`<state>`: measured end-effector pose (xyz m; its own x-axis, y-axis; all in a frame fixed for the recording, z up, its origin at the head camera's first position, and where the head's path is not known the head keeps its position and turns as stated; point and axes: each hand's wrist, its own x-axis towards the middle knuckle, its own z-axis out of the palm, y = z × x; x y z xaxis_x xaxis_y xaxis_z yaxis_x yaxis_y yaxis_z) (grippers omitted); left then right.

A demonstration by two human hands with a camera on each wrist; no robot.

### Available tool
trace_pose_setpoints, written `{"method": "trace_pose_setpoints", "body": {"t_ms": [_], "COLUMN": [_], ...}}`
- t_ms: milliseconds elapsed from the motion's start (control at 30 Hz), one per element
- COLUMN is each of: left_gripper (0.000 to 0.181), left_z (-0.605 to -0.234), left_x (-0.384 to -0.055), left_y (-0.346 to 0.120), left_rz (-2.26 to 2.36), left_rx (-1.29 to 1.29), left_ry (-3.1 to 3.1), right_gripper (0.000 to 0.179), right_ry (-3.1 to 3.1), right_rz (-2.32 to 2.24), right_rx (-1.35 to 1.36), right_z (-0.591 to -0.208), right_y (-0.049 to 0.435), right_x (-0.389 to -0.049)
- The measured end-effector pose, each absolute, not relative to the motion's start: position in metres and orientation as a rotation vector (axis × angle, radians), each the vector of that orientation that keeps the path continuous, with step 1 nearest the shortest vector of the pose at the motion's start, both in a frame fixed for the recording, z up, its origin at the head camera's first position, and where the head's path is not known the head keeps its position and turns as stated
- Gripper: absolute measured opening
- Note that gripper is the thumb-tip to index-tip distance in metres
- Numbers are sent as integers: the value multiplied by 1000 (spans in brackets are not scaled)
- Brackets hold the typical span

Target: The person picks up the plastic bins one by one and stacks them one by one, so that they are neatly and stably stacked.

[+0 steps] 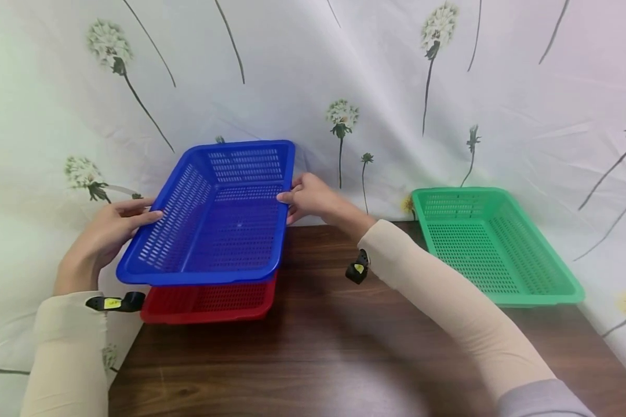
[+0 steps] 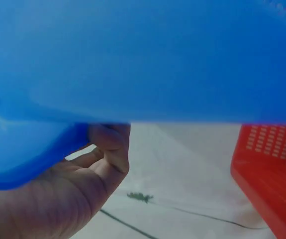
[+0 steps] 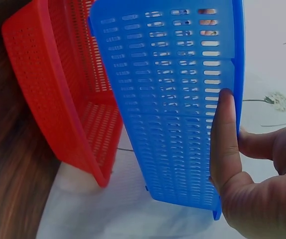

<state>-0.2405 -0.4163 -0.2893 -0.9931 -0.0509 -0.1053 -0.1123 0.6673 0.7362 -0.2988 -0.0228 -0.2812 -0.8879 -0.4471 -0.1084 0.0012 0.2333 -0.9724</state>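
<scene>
Both hands hold a blue plastic basket point(image 1: 240, 231) by its two long sides, raised over a red basket point(image 1: 208, 304). The left hand point(image 1: 106, 231) grips the left rim, thumb on top and fingers beneath. On the opposite rim the right hand point(image 1: 313, 200) pinches the edge, its thumb over the lip and a finger along the slotted outer wall, as the right wrist view shows. In that view a gap separates the blue basket point(image 3: 167, 99) from the red basket point(image 3: 38, 89) on the table. The blue one has nothing inside.
A green slotted basket point(image 1: 501, 289) stands at the right of the dark wooden table point(image 1: 313, 359). Behind and beside the table hangs a white cloth point(image 1: 292, 58) printed with dandelions. Each wrist carries a small black camera.
</scene>
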Motion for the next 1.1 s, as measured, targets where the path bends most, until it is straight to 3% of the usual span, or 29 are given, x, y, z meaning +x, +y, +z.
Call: {"method": "trace_pose_setpoints", "body": {"t_ms": [600,867,1100], "left_gripper": [78,67,62], "left_z": [-322,-350,-364], "left_x": [-232,-237,-238], "left_y": [-448,-454,-451], "left_rz": [1221,1053,959], "left_rx": [-228,-194,-171], "left_ry": [2801,2845,2859], "right_gripper": [39,21,18], "right_ry": [2141,2206,2315], "right_rz": [-1596,-1529,-1407], "right_rx": [-485,-418,-408], "right_z": [-324,-353,-370], "right_y": [-55,-67,-69], "right_x": [-298,-298,-296]}}
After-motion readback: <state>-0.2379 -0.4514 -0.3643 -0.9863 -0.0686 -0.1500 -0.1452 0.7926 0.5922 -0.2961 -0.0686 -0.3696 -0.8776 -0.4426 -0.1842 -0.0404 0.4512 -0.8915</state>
